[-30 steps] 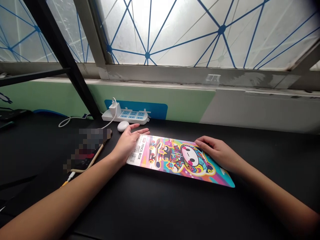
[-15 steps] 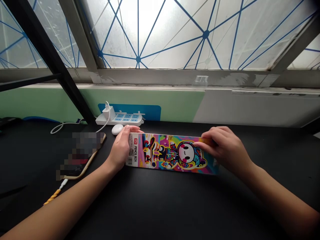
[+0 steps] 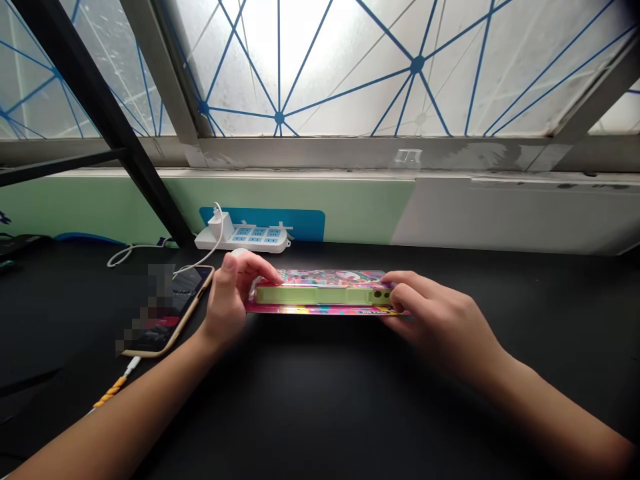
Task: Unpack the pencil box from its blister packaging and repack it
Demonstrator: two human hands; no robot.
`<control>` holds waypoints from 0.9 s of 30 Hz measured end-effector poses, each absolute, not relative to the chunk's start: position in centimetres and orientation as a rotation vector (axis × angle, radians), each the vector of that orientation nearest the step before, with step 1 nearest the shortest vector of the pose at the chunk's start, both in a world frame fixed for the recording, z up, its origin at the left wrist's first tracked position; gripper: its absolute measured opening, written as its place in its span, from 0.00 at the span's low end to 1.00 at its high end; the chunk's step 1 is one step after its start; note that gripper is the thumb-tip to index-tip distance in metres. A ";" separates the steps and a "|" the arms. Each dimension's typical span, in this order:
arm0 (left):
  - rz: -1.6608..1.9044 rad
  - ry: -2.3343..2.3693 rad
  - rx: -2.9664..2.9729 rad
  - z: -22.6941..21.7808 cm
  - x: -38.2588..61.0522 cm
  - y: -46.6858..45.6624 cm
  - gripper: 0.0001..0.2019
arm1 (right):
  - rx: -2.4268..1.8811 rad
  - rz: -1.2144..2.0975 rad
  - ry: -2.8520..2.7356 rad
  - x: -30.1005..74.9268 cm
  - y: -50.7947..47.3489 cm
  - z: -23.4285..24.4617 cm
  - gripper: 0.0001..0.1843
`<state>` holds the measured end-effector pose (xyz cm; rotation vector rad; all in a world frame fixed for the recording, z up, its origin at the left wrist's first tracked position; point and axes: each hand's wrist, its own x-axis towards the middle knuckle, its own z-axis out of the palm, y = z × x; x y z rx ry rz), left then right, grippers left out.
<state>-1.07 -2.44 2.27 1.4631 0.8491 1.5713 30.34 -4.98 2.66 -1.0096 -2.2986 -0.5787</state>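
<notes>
two hands on one pencil box (image 3: pixel 320 295), on a black desk (image 3: pixel 320 407). left to right:

far left, a black strut (image 3: pixel 107 113) runs diagonally down to the desk, across a frosted window (image 3: pixel 320 67) marked with blue lines. a phone (image 3: pixel 167 310) in a gold case lies on the desk, screen lit and partly pixelated, nothing readable. its cable (image 3: pixel 113 392) has a yellow braided section and leads off toward bottom left.

behind that, a white power strip (image 3: pixel 243 239) sits against the wall (image 3: pixel 350 207), in front of a blue panel (image 3: pixel 305 223). a white charger (image 3: pixel 221 227) is plugged in at the strip's left end, its white lead curving down toward the phone. a small white oval object (image 3: pixel 241 252) sits just behind the left hand, mostly hidden, can't tell what it is.

left hand (image 3: pixel 230 297): narrow, fingers curled over the box's left end, holding it.

pencil box: mid-desk, between the hands, long pale green side toward the person, two round holes (image 3: pixel 381 294) at its right end. pink cartoon print shows above and below the green. any writing is too foreshortened to read. can't tell if it's touching the desk.

right hand (image 3: pixel 440 320): narrow, fingers over the right end, just beside the holes, holding it.
</notes>
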 end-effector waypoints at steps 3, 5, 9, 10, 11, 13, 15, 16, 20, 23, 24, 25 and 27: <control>1.339 1.004 1.741 2.5 -1.2 -2.1 0.26 | -1.014 -0.599 -2.367 30.2 -4.8 2.1 0.10; 1.121 1.114 2.060 2.6 -1.3 -1.9 0.17 | -0.996 -0.641 -2.424 30.0 -4.8 1.9 0.10; 0.701 1.161 2.547 2.5 -1.7 -1.6 0.25 | -0.853 -0.680 -2.549 29.5 -5.0 1.8 0.11; 0.634 1.183 2.576 2.4 -2.0 -1.4 0.28 | -0.810 -0.673 -2.574 29.4 -5.1 1.8 0.12; 0.587 1.206 2.581 2.2 -2.2 -1.3 0.31 | -0.770 -0.662 -2.591 29.4 -5.1 1.7 0.13; 0.528 1.233 2.561 2.1 -2.8 -0.9 0.36 | -0.713 -0.643 -2.611 29.3 -5.1 1.6 0.14; 0.495 1.236 2.530 2.0 -3.2 -0.6 0.40 | -0.691 -0.638 -2.617 29.2 -5.1 1.4 0.14; 0.484 1.236 2.513 2.0 -3.3 -0.5 0.40 | -0.689 -0.634 -2.619 29.2 -5.0 1.3 0.14; 0.460 1.245 2.496 1.9 -3.1 -0.6 0.41 | -0.763 -0.461 -2.603 29.3 -4.8 1.2 0.12; 0.482 1.242 2.512 1.8 -2.9 -0.7 0.40 | -0.867 -0.196 -2.552 29.6 -4.7 1.2 0.12; 0.495 1.241 2.513 1.8 -2.9 -0.8 0.39 | -0.900 -0.115 -2.530 29.6 -4.7 1.2 0.12; 0.507 1.239 2.513 1.7 -2.8 -0.9 0.39 | -0.932 -0.045 -2.505 29.5 -4.7 1.3 0.11; 0.525 1.230 2.517 1.7 -2.7 -1.0 0.39 | -0.994 0.037 -2.441 29.4 -4.7 1.2 0.08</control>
